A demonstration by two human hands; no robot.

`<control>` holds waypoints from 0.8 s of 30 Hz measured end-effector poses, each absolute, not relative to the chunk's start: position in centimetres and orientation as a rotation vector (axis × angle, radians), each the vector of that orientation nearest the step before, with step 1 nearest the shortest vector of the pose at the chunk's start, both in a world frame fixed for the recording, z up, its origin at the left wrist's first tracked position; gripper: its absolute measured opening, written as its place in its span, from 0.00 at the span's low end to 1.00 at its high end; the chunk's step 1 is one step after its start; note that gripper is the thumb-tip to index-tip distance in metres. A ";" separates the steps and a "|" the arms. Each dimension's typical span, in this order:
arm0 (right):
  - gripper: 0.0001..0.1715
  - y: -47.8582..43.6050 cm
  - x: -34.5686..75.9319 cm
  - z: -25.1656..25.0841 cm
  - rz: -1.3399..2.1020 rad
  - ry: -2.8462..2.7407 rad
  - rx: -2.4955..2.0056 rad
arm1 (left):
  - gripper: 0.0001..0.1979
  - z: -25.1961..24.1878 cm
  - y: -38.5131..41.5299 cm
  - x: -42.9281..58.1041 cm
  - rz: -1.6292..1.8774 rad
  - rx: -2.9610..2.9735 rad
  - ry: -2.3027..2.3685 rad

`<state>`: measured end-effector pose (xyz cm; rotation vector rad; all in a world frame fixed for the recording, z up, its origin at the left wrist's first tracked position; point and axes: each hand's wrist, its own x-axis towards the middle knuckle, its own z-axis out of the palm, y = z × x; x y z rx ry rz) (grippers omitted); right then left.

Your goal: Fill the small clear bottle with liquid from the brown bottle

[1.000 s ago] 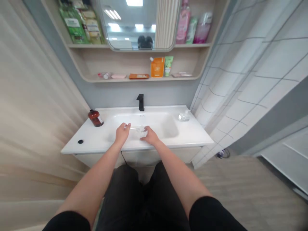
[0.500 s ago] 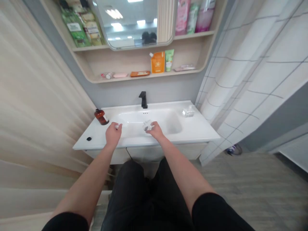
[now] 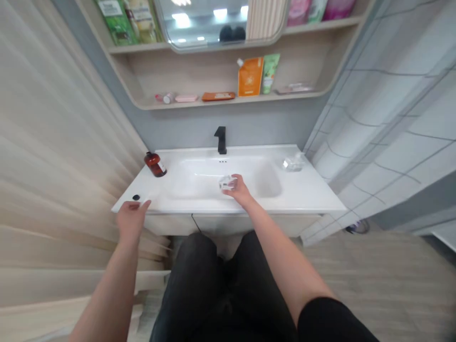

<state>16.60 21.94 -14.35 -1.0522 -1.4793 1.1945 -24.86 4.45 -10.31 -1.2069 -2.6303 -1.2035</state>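
My right hand (image 3: 240, 191) is closed round a small clear container (image 3: 227, 183), which it holds above the front part of the sink basin (image 3: 199, 186). My left hand (image 3: 132, 219) is low over the counter's front left corner, thumb and fingers pinched together. A small white piece (image 3: 144, 203) shows faintly between them, too blurred to name. Just behind these fingers a small black cap (image 3: 136, 197) lies on the white counter (image 3: 171, 205). Farther back on the left stands a brown bottle (image 3: 156, 165) with a white label.
A black faucet (image 3: 221, 140) rises behind the basin. On the counter's right sits another clear bottle (image 3: 293, 163). Above, a shelf (image 3: 192, 104) carries an orange pouch (image 3: 250, 77), a green tube (image 3: 270, 74) and small packs. A curtain (image 3: 64, 142) hangs at the left.
My left hand has moved left and toward me, from beside the basin to the counter's front left corner. My right hand still holds the clear container over the basin, now turned somewhat.
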 end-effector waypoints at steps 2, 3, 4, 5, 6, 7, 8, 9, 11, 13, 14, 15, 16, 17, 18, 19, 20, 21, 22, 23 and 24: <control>0.49 22.1 16.6 -14.6 1.212 -1.468 -1.019 | 0.23 -10.0 4.7 -25.6 -1.078 -1.180 -2.645; 0.48 22.1 16.7 -14.6 1.216 -1.463 -1.009 | 0.22 -9.9 5.0 -25.7 -1.010 -1.202 -2.633; 0.47 22.0 16.7 -14.5 1.213 -1.458 -1.006 | 0.21 -9.8 5.4 -25.7 -0.930 -1.246 -2.606; 0.47 21.8 16.8 -14.5 1.207 -1.461 -1.008 | 0.21 -9.7 5.8 -25.6 -0.853 -1.290 -2.568; 0.46 21.7 16.8 -14.4 1.199 -1.469 -1.014 | 0.20 -9.7 6.2 -25.4 -0.787 -1.326 -2.523; 0.46 21.5 16.9 -14.3 1.190 -1.484 -1.023 | 0.20 -9.8 6.6 -25.3 -0.734 -1.356 -2.480; 0.46 21.4 16.9 -14.2 1.179 -1.505 -1.033 | 0.19 -9.9 7.0 -25.2 -0.696 -1.379 -2.446; 0.46 21.3 17.0 -14.2 1.169 -1.531 -1.040 | 0.19 -10.0 7.4 -25.2 -0.668 -1.397 -2.425; 0.45 21.2 17.0 -14.1 1.160 -1.577 -1.043 | 0.18 -10.3 8.0 -25.3 -0.631 -1.412 -2.427; 0.45 21.2 17.1 -14.1 1.172 -1.603 -1.039 | 0.17 -10.5 8.6 -25.4 -0.602 -1.411 -2.460; 0.45 21.3 17.1 -14.1 1.184 -1.604 -1.036 | 0.17 -10.6 8.9 -25.4 -0.594 -1.413 -2.468; 0.45 21.4 17.1 -14.1 1.199 -1.602 -1.035 | 0.16 -10.7 9.2 -25.5 -0.589 -1.421 -2.466; 0.45 21.4 17.1 -14.1 1.213 -1.596 -1.033 | 0.16 -10.7 9.4 -25.5 -0.584 -1.434 -2.459; 0.44 21.5 17.0 -14.1 1.223 -1.590 -1.030 | 0.16 -10.8 9.5 -25.5 -0.581 -1.450 -2.448; 0.44 21.5 17.0 -14.1 1.229 -1.586 -1.024 | 0.17 -10.8 9.6 -25.5 -0.577 -1.465 -2.440; 0.44 21.5 17.0 -14.1 1.232 -1.585 -1.020 | 0.18 -10.8 9.6 -25.5 -0.572 -1.477 -2.437; 0.43 21.5 17.1 -14.1 1.231 -1.582 -1.020 | 0.19 -10.9 9.6 -25.5 -0.567 -1.487 -2.438; 0.43 21.4 17.1 -14.0 1.226 -1.580 -1.021 | 0.21 -10.9 9.5 -25.5 -0.562 -1.497 -2.440; 0.43 21.4 17.1 -14.0 1.218 -1.580 -1.022 | 0.23 -11.0 9.4 -25.5 -0.558 -1.513 -2.439; 0.43 21.4 17.1 -14.0 1.210 -1.580 -1.022 | 0.25 -11.0 9.2 -25.4 -0.554 -1.531 -2.433; 0.43 21.3 17.2 -14.0 1.203 -1.584 -1.023 | 0.26 -11.0 9.1 -25.4 -0.546 -1.548 -2.425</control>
